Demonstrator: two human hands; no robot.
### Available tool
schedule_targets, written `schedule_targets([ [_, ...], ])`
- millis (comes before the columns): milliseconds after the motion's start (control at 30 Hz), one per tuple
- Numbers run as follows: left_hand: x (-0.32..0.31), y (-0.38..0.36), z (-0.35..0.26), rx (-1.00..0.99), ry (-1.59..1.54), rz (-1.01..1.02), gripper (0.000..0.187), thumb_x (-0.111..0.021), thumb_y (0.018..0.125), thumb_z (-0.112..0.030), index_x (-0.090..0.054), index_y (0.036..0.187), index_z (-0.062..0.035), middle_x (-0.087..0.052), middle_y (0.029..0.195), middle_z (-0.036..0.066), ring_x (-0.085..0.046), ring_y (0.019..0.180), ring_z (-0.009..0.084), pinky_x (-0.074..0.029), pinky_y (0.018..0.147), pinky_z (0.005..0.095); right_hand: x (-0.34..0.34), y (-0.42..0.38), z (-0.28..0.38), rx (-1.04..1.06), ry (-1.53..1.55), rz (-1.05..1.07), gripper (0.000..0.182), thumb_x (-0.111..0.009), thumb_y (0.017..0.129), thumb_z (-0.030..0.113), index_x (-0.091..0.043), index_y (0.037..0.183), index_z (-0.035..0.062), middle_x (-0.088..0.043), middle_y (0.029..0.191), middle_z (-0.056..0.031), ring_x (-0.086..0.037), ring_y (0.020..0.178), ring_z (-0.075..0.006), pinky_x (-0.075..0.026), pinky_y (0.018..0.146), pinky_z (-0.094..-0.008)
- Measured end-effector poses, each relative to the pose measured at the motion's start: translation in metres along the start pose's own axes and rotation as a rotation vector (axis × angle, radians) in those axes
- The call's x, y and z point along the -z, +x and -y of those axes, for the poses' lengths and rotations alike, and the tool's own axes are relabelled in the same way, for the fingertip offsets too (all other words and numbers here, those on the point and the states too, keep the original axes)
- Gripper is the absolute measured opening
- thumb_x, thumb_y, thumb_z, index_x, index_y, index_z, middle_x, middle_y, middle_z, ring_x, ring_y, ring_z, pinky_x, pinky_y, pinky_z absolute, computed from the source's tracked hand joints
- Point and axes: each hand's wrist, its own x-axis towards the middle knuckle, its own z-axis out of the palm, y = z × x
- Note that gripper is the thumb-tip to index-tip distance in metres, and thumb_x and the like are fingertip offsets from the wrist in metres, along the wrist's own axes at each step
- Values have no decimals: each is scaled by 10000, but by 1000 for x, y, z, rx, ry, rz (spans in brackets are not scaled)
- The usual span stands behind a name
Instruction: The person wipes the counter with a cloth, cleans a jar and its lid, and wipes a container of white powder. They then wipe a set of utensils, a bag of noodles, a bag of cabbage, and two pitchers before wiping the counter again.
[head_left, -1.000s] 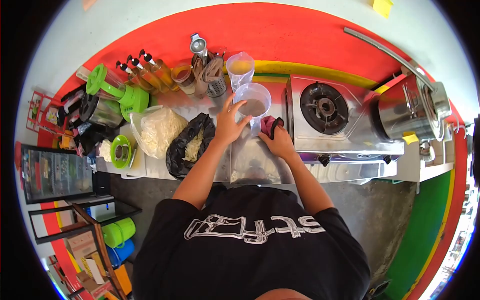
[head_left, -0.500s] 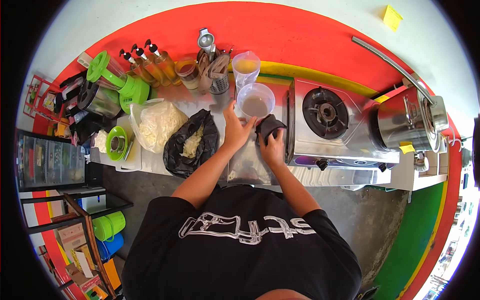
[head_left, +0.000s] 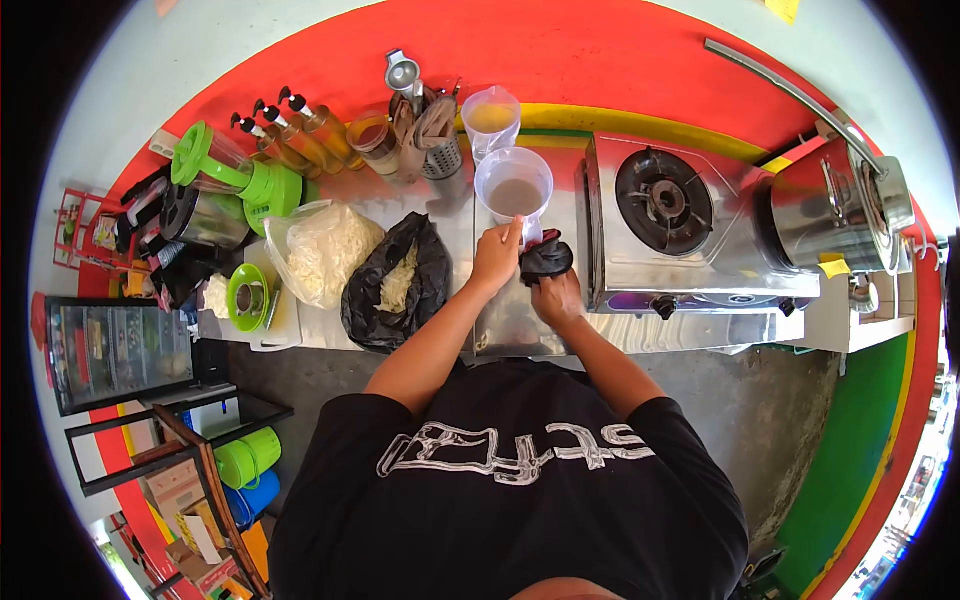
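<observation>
A clear plastic measuring jug point(head_left: 516, 166) with cloudy greyish liquid stands on the steel counter, its handle toward me. My left hand point(head_left: 496, 258) is closed at the handle, one finger pointing up along it. Just right of it, my right hand point(head_left: 558, 298) grips a bunched black cloth-like piece point(head_left: 546, 260) with a reddish edge; its fingertips are hidden in the folds. The black piece sits right by the jug's handle. Behind the jug stands a second clear jug point(head_left: 491, 118) with yellowish contents.
A gas stove point(head_left: 700, 255) with a black burner borders the right side, a large steel pot point(head_left: 815, 235) beyond. Left are a black bag point(head_left: 425, 285) and a clear bag point(head_left: 325, 255) of pale shreds, a green blender point(head_left: 270, 190), pump bottles point(head_left: 330, 135) and a utensil holder point(head_left: 442, 160).
My left hand has moved from the jug's left side to its handle, its fingers closing. The jug's handle now shows toward me. My right hand has turned the black piece and shifted slightly nearer me.
</observation>
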Motion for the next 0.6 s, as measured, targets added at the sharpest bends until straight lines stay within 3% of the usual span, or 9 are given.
schedule_targets([
  [133, -8, -7, 2, -124, -120, -112, 505, -536, 1067, -396, -661, 856, 45, -580, 699, 36, -494, 695, 113, -431, 652, 336, 18, 6, 12, -181, 25, 177, 320, -689, 770, 90, -695, 1086, 43, -619, 1058, -240, -592, 976, -449, -487, 875, -552],
  [233, -3, -12, 4, -172, -135, -188, 501, -545, 1066, -375, -630, 801, 41, -507, 654, 4, -444, 655, 102, -395, 602, 336, 34, 16, 25, -319, 51, 40, 293, -675, 781, 77, -696, 1069, 24, -548, 1147, -293, -517, 1108, -476, -448, 949, -548],
  [267, -1, -13, 4, -161, -153, -222, 501, -556, 1063, -363, -614, 769, 38, -474, 634, -12, -426, 635, 96, -379, 580, 336, 42, 23, 28, -452, 42, 214, 414, -657, 827, 64, -628, 1228, -34, -392, 1409, -344, -357, 1359, -495, -366, 1126, -522],
  [300, 1, -16, 4, -160, -156, -228, 501, -556, 1063, -363, -614, 769, 38, -474, 634, -12, -426, 635, 96, -379, 580, 336, 34, 25, 23, -445, 41, 217, 414, -657, 827, 64, -628, 1228, -34, -392, 1409, -344, -357, 1359, -495, -366, 1126, -522],
  [367, 4, -26, 3, -147, -200, -296, 501, -580, 1055, -333, -567, 708, 29, -444, 609, -24, -397, 612, 82, -352, 553, 321, 9, 27, 5, -326, -252, 56, 500, -641, 853, 62, -530, 1299, -135, -237, 1554, -381, -214, 1475, -519, -255, 1211, -540],
  [400, 9, -32, 4, -145, -205, -306, 501, -580, 1055, -333, -567, 708, 29, -444, 609, -24, -397, 612, 82, -352, 553, 321, 11, 36, -3, -296, -180, 239, 576, -566, 901, 88, -414, 1373, -203, -109, 1607, -400, -117, 1509, -539, -153, 1250, -544],
  [467, 21, -43, 8, -157, -86, -351, 453, -628, 1020, -282, -573, 710, 44, -465, 586, 44, -405, 596, 89, -344, 540, 334, 4, 53, -7, -269, -91, 228, 583, -563, 910, 103, -407, 1385, -197, -123, 1605, -397, -125, 1508, -536, -160, 1247, -546],
  [500, 27, -48, 11, -153, -89, -363, 453, -628, 1020, -282, -573, 710, 44, -465, 586, 44, -405, 596, 89, -344, 540, 334, -2, 61, -9, -256, 2, 214, 591, -559, 919, 118, -400, 1397, -190, -137, 1603, -393, -133, 1508, -532, -167, 1245, -548],
  [600, 38, -58, 29, -96, -77, -383, 440, -641, 1007, -261, -551, 696, 38, -437, 584, 23, -374, 599, 84, -321, 534, 321, -24, 102, -29, -260, -130, 203, 654, -571, 974, 262, -367, 1487, -90, -157, 1636, -321, -128, 1538, -459, -169, 1246, -542],
])
